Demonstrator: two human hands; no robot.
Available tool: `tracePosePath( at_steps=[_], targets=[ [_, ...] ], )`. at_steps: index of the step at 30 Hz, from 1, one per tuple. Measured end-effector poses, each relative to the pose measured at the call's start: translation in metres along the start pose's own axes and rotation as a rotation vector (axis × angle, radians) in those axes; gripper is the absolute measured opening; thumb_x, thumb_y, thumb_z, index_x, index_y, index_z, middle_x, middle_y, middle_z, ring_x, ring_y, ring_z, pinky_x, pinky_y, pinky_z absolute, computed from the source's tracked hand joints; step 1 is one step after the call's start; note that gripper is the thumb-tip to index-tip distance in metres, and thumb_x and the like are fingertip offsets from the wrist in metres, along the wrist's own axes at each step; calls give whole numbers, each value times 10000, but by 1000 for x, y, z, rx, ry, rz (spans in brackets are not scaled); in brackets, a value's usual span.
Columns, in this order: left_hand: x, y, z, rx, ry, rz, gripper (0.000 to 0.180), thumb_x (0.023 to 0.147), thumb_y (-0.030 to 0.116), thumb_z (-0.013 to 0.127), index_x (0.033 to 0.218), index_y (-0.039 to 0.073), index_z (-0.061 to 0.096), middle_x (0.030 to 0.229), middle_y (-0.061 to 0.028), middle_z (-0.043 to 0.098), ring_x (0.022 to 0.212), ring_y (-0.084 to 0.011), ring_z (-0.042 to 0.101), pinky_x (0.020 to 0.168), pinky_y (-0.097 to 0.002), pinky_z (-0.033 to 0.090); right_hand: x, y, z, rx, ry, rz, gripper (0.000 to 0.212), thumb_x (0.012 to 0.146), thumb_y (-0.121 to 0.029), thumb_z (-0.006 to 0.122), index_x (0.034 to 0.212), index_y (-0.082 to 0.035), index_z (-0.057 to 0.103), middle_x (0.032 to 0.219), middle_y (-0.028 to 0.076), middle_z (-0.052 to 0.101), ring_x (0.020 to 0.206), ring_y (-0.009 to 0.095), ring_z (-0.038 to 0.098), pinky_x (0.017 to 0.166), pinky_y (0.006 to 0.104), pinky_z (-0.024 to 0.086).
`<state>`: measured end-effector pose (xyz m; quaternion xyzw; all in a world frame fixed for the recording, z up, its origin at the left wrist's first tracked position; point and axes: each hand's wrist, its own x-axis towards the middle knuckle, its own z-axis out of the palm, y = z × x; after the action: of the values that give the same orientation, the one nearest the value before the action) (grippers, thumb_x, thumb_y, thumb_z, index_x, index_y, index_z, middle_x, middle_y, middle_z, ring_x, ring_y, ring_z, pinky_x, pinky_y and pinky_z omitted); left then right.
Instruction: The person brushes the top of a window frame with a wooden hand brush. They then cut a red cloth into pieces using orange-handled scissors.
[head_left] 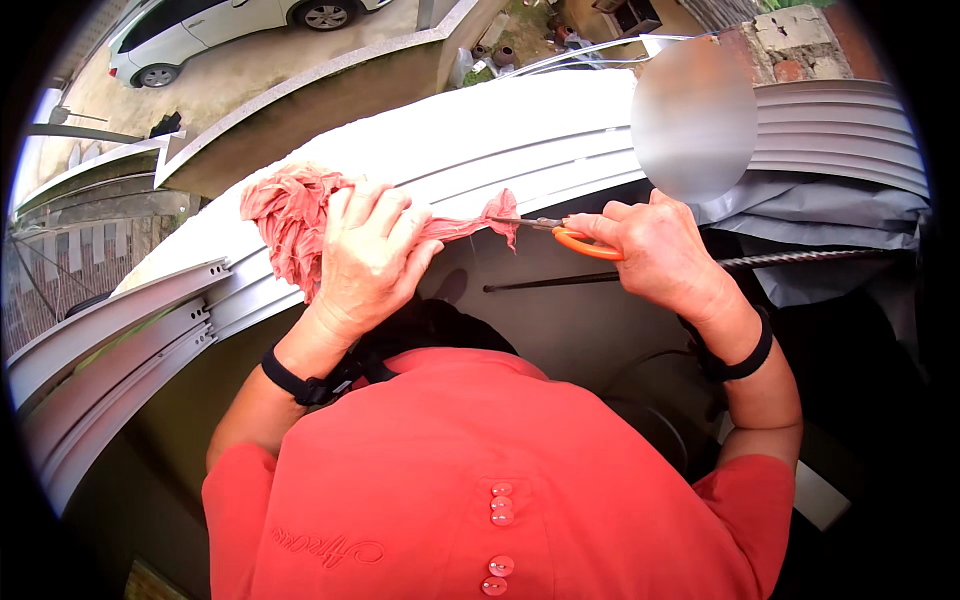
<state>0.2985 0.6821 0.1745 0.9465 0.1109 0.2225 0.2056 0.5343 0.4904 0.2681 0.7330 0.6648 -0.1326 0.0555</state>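
A bunched, crumpled pink cloth (292, 222) is gripped in my left hand (372, 245), the fingers closed over its right side. From under that hand a thin, twisted tail of the cloth stretches right and ends in a small flared piece. My right hand (660, 245) is closed on scissors with orange handles (588, 243). Their blades point left and meet the flared end of the tail; whether they cut into it I cannot tell. Both hands are raised in front of my red shirt (420, 450), over the white ledge's near side.
A bright white ledge with metal window rails (560, 150) curves across in front. A dark rod (560, 285) lies below my right hand, near a grey plastic sheet (800, 210). Brick rubble (800, 45) is at the upper right. Beyond stand a courtyard wall (300, 110) and a white car (215, 30).
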Motion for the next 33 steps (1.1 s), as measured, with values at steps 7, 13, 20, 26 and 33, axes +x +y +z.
tracePosePath(
  at_steps=[7,13,20,26,33],
  targets=[
    [-25,-27,1,118,-110,-109,434,759,246,771,1174,167,674,1152,-74,585,1150,-293,525,910,-468,360,-19,45,-21,-101,-102,101,377,825,-27,613,1109,-246,730,750,26,632,694,273,591,663,369,393],
    [9,3,43,-24,-89,81,234,770,32,693,995,61,635,984,-91,565,979,-291,557,764,-394,417,-37,93,-37,-300,-92,215,308,809,-92,607,1035,-239,756,746,83,683,715,327,643,621,435,438],
    [17,5,46,252,29,16,329,734,81,704,1059,81,650,1076,-116,558,1090,-290,518,839,-461,396,-49,32,4,-394,179,163,95,796,-145,638,705,-122,623,583,54,604,561,256,612,576,404,382],
    [27,13,52,-143,-264,116,217,732,37,720,886,34,567,937,-136,575,895,-351,579,721,-441,455,-41,4,23,-524,-25,226,94,676,-103,677,749,-97,617,570,8,539,548,170,572,543,373,363],
    [39,64,92,-530,-584,230,237,788,65,711,888,10,504,871,-161,562,797,-390,600,681,-462,483,-9,3,22,-571,-223,418,59,669,-159,683,632,-119,660,621,26,568,553,191,585,480,395,324]
  ],
)
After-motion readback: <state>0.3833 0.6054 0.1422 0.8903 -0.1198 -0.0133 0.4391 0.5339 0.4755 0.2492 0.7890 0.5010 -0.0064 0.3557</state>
